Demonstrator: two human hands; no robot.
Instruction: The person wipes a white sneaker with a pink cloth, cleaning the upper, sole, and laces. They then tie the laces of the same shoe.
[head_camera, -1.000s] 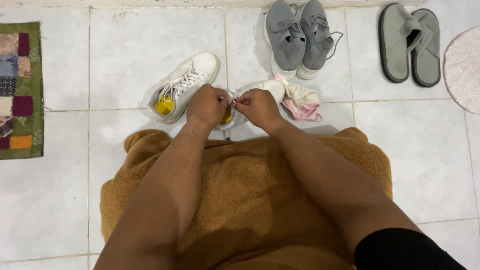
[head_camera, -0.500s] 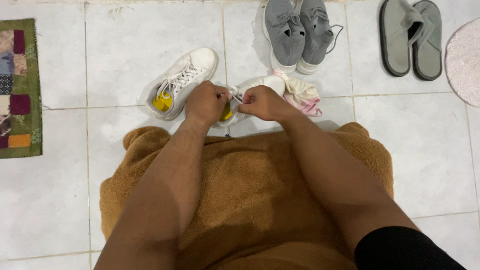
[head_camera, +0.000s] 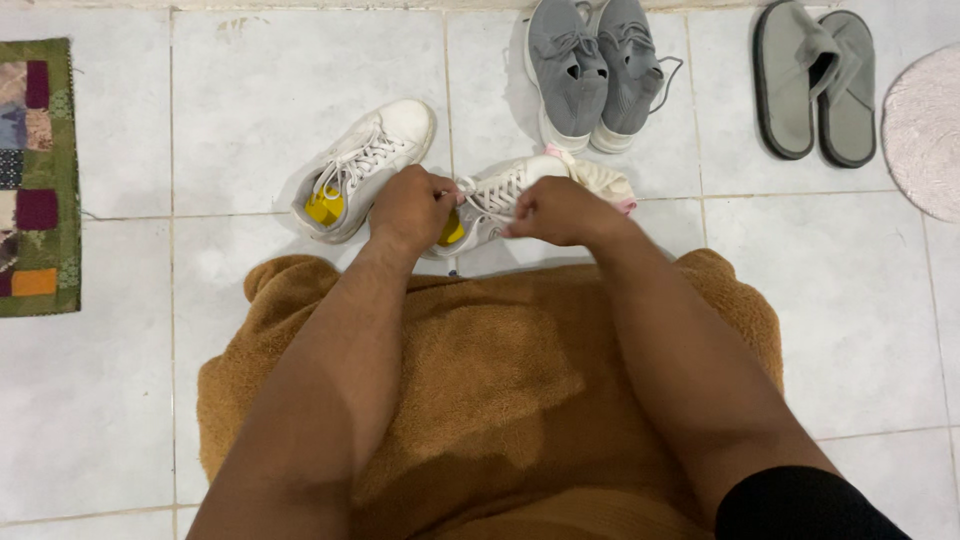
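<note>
Gripped white laces (head_camera: 492, 193) of near white sneaker (head_camera: 500, 195) with both hands. Left hand (head_camera: 412, 208) fisted tight at the tongue end, fingers curled shut on a lace strand. Right hand (head_camera: 560, 210) closed too, pinched on the other strand, fingertips hidden under knuckles. Sneaker sat on white tile floor (head_camera: 250, 90), just past brown fleece blanket (head_camera: 500, 400), toe pointed far-right, touching a pink-and-cream cloth (head_camera: 608, 182). Second white sneaker (head_camera: 360, 168) just left, apart. Grey knit sneakers (head_camera: 595, 70) farther back, grey slippers (head_camera: 815, 85) far right, patchwork mat (head_camera: 35, 180) far left. Risks, judged: uneven pull likely to slip a strand out of the pinch; shoe unheld, so likely to slide or tip toward the cloth; loose lace prone to snagging on eyelets.
</note>
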